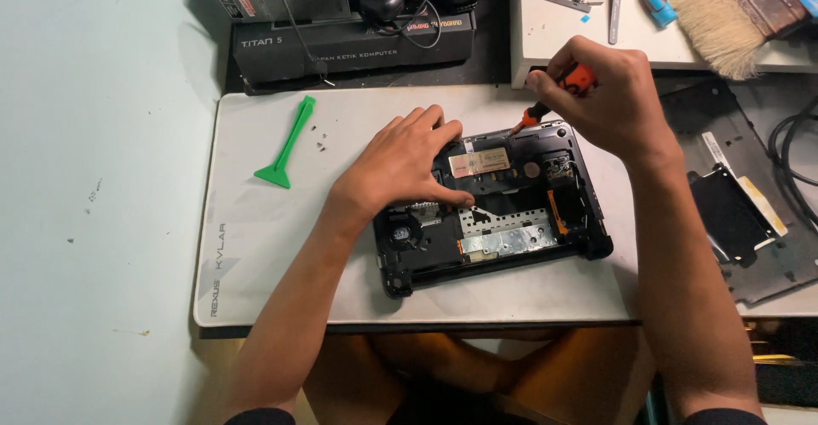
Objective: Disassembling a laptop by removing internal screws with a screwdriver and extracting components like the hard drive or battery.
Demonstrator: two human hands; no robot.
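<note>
Here the left hand (407,162) is lying spread flat on the opened laptop (503,208), which is resting on the white mat (256,246); the right hand (609,97) is pinching an orange screwdriver (554,97) at the laptop's far edge.

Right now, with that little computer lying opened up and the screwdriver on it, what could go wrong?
The orange-handled screwdriver in the right hand is tilted at the open laptop's top edge; a slip might scratch the exposed board. The left hand rests flat on the bare internals, so its weight might stress parts. The tiny loose screws beside the green pry tool on the white mat could be brushed off and lost.
</note>
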